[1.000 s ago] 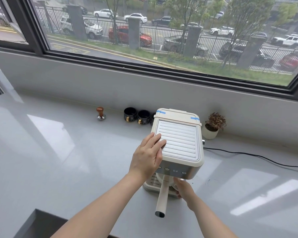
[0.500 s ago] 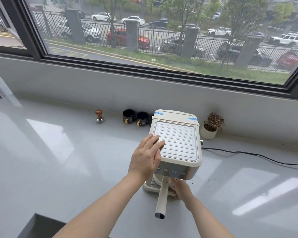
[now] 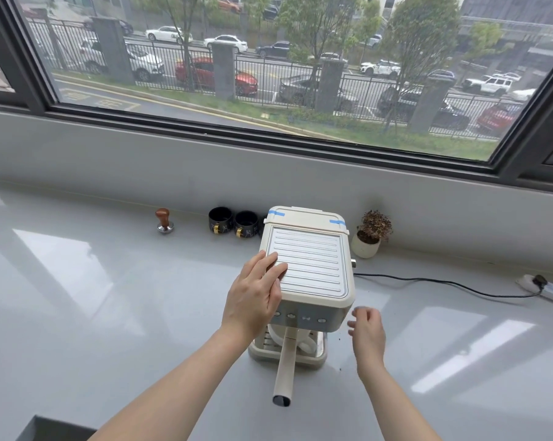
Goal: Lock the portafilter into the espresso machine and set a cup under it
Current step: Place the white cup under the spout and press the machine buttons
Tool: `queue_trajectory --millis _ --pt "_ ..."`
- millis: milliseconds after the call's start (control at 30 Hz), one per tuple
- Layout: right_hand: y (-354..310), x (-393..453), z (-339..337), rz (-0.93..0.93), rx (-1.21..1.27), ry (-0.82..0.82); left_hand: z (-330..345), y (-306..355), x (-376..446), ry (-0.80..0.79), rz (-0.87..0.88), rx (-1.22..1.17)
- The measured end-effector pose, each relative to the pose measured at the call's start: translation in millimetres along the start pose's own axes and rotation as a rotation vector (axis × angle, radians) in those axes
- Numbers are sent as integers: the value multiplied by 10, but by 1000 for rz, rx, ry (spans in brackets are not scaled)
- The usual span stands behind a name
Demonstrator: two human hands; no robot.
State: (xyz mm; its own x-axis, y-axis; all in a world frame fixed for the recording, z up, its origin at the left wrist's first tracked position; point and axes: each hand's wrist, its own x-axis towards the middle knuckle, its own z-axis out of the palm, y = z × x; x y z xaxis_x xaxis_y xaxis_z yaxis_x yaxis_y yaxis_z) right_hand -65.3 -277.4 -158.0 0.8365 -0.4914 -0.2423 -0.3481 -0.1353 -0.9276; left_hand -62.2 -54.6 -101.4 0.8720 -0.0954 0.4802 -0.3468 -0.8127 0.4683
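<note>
A cream espresso machine point(image 3: 310, 265) stands on the grey counter. The portafilter's long cream handle point(image 3: 285, 367) sticks out toward me from under the machine's front. A white cup point(image 3: 304, 342) sits on the drip tray beneath, partly hidden by the handle and the machine's front. My left hand point(image 3: 256, 294) rests flat on the machine's top left edge, fingers spread. My right hand point(image 3: 366, 329) hovers to the right of the machine, fingers loosely apart and blurred, holding nothing.
Two black cups point(image 3: 234, 221) and a wooden-knobbed tamper point(image 3: 164, 221) stand by the wall left of the machine. A small potted plant point(image 3: 370, 235) is at its right. A black cable point(image 3: 443, 284) runs to a power strip point(image 3: 552, 289). A dark bin edge point(image 3: 51, 429) shows bottom left.
My right hand has come out from under the machine's front and moved to the right, now empty. The white cup is visible on the drip tray. My left hand stayed on top.
</note>
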Motion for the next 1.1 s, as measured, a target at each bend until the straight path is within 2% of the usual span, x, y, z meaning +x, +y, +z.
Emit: queue_trajectory --millis 100,233,467,867,1100 --pt "-373 -150 12 -263 36 35 7 3 -6 10 -12 -10" --pt "-518 -419 164 -611 -151 -60 5 10 -6 4 -18 -18" --pt "-325 -365 86 -934 -416 -61 -1 28 -7 13 -17 -26" --pt "-260 -461 155 -927 -452 37 51 24 -30 42 -33 -63" --pt "-222 -472 165 -941 -461 35 57 3 -80 50 -47 -107"
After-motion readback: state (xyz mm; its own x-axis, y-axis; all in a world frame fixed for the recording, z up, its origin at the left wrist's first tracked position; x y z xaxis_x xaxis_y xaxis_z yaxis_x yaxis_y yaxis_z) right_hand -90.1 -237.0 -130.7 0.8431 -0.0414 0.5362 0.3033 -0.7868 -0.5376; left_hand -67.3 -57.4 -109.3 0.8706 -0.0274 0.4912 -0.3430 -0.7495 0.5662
